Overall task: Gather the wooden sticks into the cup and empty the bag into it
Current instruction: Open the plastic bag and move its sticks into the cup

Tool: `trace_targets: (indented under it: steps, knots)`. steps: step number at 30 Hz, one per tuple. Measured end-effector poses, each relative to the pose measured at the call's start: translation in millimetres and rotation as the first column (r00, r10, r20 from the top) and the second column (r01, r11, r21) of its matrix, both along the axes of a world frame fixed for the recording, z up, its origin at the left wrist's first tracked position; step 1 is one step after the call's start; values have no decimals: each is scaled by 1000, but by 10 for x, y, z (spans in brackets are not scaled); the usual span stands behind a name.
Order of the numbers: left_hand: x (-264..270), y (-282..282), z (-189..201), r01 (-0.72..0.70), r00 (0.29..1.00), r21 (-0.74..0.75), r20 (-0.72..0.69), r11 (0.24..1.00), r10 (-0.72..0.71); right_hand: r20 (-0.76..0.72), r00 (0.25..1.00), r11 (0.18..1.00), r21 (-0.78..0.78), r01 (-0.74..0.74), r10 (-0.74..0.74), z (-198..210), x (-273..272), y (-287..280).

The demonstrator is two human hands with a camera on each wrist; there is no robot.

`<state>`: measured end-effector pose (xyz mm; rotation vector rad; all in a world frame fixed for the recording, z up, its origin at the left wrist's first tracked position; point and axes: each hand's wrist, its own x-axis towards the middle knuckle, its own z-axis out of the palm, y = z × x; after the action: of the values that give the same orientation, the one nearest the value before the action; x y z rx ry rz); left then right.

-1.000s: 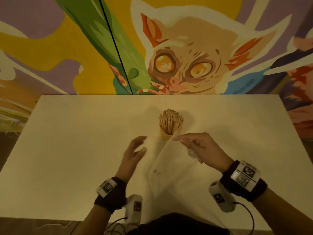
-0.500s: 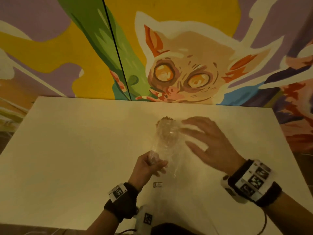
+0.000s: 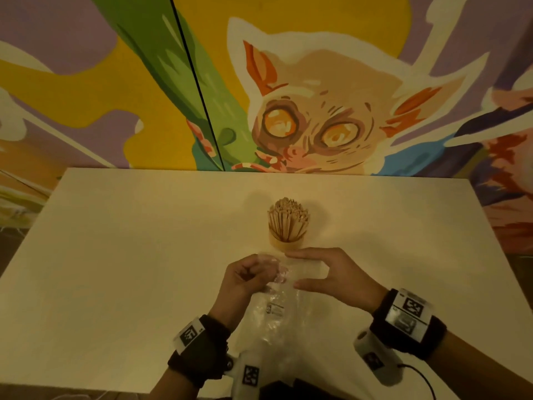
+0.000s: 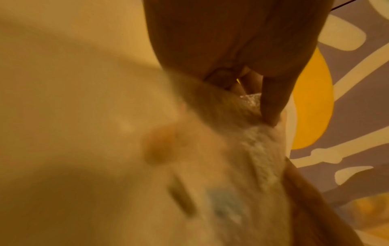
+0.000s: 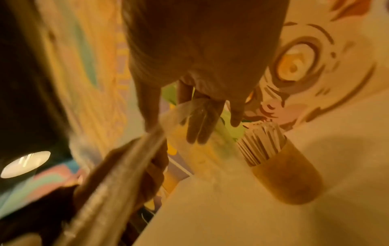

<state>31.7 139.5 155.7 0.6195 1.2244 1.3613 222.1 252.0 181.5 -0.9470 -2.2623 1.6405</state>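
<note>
A wooden cup packed with upright wooden sticks stands on the white table, just beyond my hands. The clear plastic bag, with a small label on it, is lifted between my hands in front of the cup. My left hand grips its crumpled upper part with curled fingers. My right hand has straight fingers and a spread thumb around the bag's flat far end. In the right wrist view those fingers show behind the plastic, with the cup to their right. No sticks show inside the bag.
A painted mural wall rises right behind the table's far edge. The table's left and right sides show bare surface. Black wristbands with cameras sit on both my wrists near the front edge.
The bag lay flat on the table a second ago. My left hand grabbed it and raised it in front of the cup. It is now pulled back toward me, with my right hand at its far end.
</note>
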Motion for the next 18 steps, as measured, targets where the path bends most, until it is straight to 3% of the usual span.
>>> trace_targets:
  steps: [3,6,8,10,12,13,14,16,18]
  knots:
    - [-9,25,19,-84,996,5,-41,996,84,-170,955,956,-205,208,-244,-46,-14,-13]
    - [8,34,38,-182,982,-3,-62,983,181,-262,872,873,-387,298,-414,-60,-54,-64]
    - [25,42,57,-224,974,-7,-48,975,223,-270,853,873,-339,350,-446,-90,-71,-104]
    - [26,45,78,-247,969,-18,-34,969,246,-251,823,860,-165,483,-510,-144,-46,-122]
    - [17,44,85,-255,966,-21,-37,967,254,-265,742,780,-77,621,-616,-184,8,-139]
    - [14,44,84,-257,966,-22,-41,966,255,-261,713,754,-116,646,-651,-187,30,-156]
    - [12,44,83,-256,966,-26,-44,966,255,-243,717,757,-186,626,-653,-183,36,-179]
    - [19,47,76,-252,967,-42,-43,967,250,-182,809,817,-290,499,-559,-182,0,-246]
    - [30,44,65,-247,968,-64,-54,967,244,-170,873,877,-246,412,-457,-209,-62,-297]
